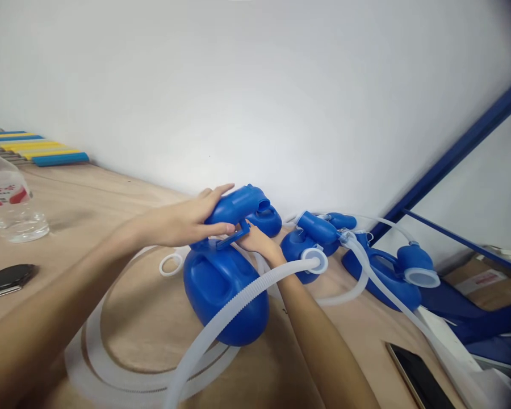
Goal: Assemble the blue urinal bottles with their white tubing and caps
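While the left hand (183, 220) grasps a blue spout (237, 205) over the blue bottle (226, 281), the right hand (260, 244) — partly hidden, its hold impossible to tell — sits close behind, the spout's open mouth having no white hose (247, 292) fitted.

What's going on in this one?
A person's left hand grips a blue tubular piece at the top of a blue container. The right hand is close behind that piece, partly hidden, so its grip is unclear. A pale ribbed hose crosses in front of the container, and more blue containers stand to the right.
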Motion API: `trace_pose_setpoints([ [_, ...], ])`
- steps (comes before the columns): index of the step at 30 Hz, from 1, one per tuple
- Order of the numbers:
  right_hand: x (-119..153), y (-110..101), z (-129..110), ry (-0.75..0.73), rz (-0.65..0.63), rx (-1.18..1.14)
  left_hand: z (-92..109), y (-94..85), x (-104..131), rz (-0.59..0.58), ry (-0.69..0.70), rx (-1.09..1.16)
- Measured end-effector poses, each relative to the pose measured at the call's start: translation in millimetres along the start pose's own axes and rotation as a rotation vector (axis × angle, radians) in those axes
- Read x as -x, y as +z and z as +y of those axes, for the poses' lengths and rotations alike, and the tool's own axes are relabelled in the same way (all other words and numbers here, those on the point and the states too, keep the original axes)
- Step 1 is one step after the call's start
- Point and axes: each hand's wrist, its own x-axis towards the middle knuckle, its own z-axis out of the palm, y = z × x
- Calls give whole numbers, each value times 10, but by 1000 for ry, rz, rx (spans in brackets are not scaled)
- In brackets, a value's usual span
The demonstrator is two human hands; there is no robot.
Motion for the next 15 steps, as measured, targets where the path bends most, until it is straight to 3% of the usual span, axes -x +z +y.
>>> trace_pose_setpoints([
  [5, 478, -181, -13, 33, -209, -123, 249, 221, 16, 98, -57, -69],
  [10, 971, -283, -21, 50, -400, -307, 249, 384, -55, 47, 26, -104],
  [12, 1088, -208, -118, 25, -389, -228, 228, 399, -75, 21, 54, -119],
  [15, 1189, 21, -334, 18, -142, -170, 222, 337, -57, -23, 55, -176],
])
